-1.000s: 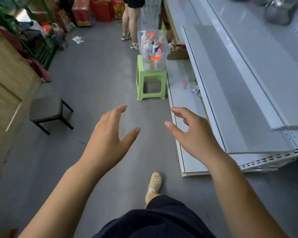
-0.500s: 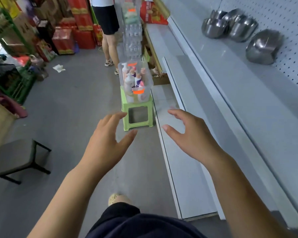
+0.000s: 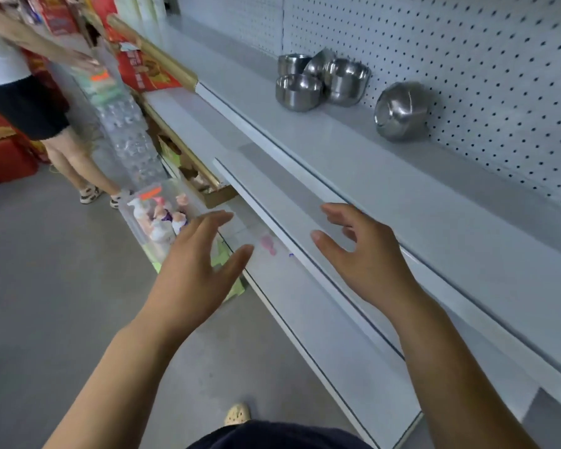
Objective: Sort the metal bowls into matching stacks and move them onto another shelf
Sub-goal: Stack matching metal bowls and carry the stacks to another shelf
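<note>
Both the left hand and the right hand are hovering open and empty, well short of the metal bowls sitting up ahead and rightward on the upper shelf against the pegboard, the right hand lying nearer.

Legible text and markings: none can be read.

The red carton at the far end of the shelves carries pale printed characters, too blurred to make out. The orange tag on the clear bin of bottles shows no readable figures.
</note>
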`<state>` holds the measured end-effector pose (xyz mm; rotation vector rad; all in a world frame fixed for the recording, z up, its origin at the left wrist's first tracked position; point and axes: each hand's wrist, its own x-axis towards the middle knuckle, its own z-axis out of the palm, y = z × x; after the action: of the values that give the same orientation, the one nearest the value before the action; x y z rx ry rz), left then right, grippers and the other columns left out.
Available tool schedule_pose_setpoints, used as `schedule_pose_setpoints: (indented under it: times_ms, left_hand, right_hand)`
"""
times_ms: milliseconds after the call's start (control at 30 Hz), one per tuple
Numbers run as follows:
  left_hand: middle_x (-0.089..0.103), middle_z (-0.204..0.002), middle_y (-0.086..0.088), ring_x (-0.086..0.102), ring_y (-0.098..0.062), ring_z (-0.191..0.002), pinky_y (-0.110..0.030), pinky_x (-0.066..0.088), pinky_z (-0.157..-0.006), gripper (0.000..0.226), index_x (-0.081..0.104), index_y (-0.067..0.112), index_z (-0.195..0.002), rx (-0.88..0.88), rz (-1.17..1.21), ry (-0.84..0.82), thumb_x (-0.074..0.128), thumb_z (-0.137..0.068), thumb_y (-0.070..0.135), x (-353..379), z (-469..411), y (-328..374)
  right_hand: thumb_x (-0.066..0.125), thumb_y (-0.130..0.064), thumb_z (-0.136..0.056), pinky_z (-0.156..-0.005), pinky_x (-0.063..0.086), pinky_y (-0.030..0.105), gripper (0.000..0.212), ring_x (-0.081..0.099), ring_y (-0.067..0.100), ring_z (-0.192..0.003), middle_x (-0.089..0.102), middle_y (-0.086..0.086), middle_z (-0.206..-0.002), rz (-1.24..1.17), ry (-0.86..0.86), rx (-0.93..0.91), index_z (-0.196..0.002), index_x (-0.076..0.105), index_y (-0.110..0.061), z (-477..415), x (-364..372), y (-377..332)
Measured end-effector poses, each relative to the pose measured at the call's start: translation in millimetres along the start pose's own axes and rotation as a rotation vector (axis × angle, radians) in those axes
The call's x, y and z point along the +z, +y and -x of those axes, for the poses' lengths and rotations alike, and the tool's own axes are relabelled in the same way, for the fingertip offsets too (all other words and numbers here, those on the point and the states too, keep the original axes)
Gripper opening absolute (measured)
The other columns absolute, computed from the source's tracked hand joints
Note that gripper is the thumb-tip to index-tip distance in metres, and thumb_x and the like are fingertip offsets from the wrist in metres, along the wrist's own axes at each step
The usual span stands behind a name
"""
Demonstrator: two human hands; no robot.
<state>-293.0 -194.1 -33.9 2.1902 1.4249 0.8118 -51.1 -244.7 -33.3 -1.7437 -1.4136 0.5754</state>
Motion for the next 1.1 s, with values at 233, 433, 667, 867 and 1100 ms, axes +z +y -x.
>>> schedule_pose_setpoints:
  times_ms: [233, 433, 667, 867, 1100]
  left_hand:
    - [0.053, -0.146, 0.006, 0.049, -0.014, -0.135, -0.03, 0.04, -0.106, 0.059, 0.05, 0.025, -0.143, 0.211, 0.009, -0.13, 0.058, -0.093, 0.053, -2, -95, -24]
    - [0.048, -0.152, 0.009, 0.045, -0.013, -0.139, -0.026, 0.034, -0.105, 0.061, 0.046, 0.028, -0.146, 0.294, 0.084, -0.239, 0.062, -0.093, 0.054, 31, -155, -18]
    - [0.042, -0.156, 0.007, 0.041, -0.013, -0.141, -0.024, 0.031, -0.104, 0.066, 0.043, 0.027, -0.148, 0.267, 0.175, -0.221, 0.062, -0.093, 0.056, 75, -242, -2]
    - [0.034, -0.159, -0.005, 0.039, -0.024, -0.143, -0.036, 0.036, -0.111, 0.078, 0.036, 0.018, -0.151, 0.121, 0.228, -0.114, 0.069, -0.09, 0.053, 113, -346, -1]
    - [0.019, -0.162, -0.02, 0.029, -0.04, -0.146, -0.051, 0.036, -0.113, 0.094, 0.024, 0.013, -0.155, -0.063, 0.242, -0.05, 0.076, -0.085, 0.05, 161, -431, -17]
  right_hand:
    - [0.07, -0.035, -0.095, -0.107, 0.049, 0.028, 0.041, 0.061, 0.009, -0.123, 0.066, -0.009, -0.129, -0.051, 0.222, 0.11, -0.135, 0.062, -0.027, -38, 26, -7]
    - [0.072, -0.03, -0.095, -0.101, 0.046, 0.01, 0.037, 0.06, 0.002, -0.119, 0.066, -0.016, -0.125, -0.046, 0.303, 0.216, -0.131, 0.063, -0.026, -65, 22, 10]
    - [0.072, -0.038, -0.094, -0.102, 0.049, 0.031, 0.051, 0.058, 0.013, -0.123, 0.059, -0.008, -0.137, -0.099, 0.435, 0.328, -0.141, 0.052, -0.035, -142, 3, 37]
    - [0.076, -0.042, -0.09, -0.115, 0.03, 0.03, 0.087, 0.031, 0.022, -0.148, 0.032, 0.002, -0.161, 0.003, 0.628, 0.326, -0.16, 0.027, -0.024, -239, -25, 60]
    - [0.093, -0.042, -0.069, -0.123, 0.021, 0.051, 0.124, 0.024, 0.04, -0.148, 0.028, 0.022, -0.159, 0.078, 0.893, 0.359, -0.161, 0.018, -0.007, -323, -31, 102]
